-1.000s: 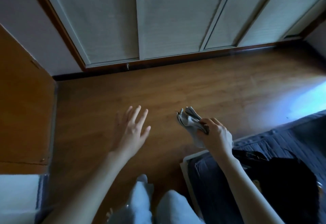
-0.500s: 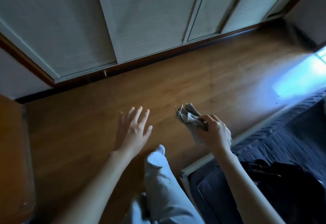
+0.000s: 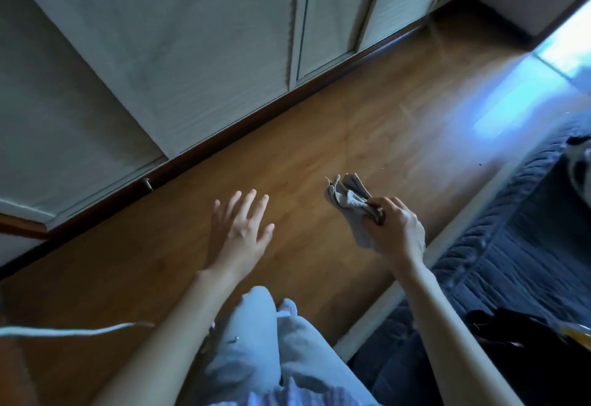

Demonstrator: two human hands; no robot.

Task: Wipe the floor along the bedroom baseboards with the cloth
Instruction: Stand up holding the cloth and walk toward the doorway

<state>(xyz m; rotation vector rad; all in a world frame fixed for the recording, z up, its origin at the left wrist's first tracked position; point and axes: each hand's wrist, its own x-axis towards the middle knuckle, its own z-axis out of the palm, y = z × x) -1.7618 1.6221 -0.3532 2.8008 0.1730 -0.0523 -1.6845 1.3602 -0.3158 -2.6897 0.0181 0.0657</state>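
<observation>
Grey cloth (image 3: 350, 206) is bunched up in the right hand (image 3: 396, 228), fist clamped on it above the wood floor (image 3: 335, 137), near the bed (image 3: 511, 246). Left hand (image 3: 238, 233) hovers, fingers spread, nothing in its grip.

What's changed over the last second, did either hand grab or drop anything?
No grab, no release. The view has swung: the closet doors and dark baseboard now run diagonally, and the bed has slid toward the right edge. A knee in light trousers has come up between the arms. The right hand still clutches the bunched grey cloth above the floor; the left hand stays open, fingers spread.
</observation>
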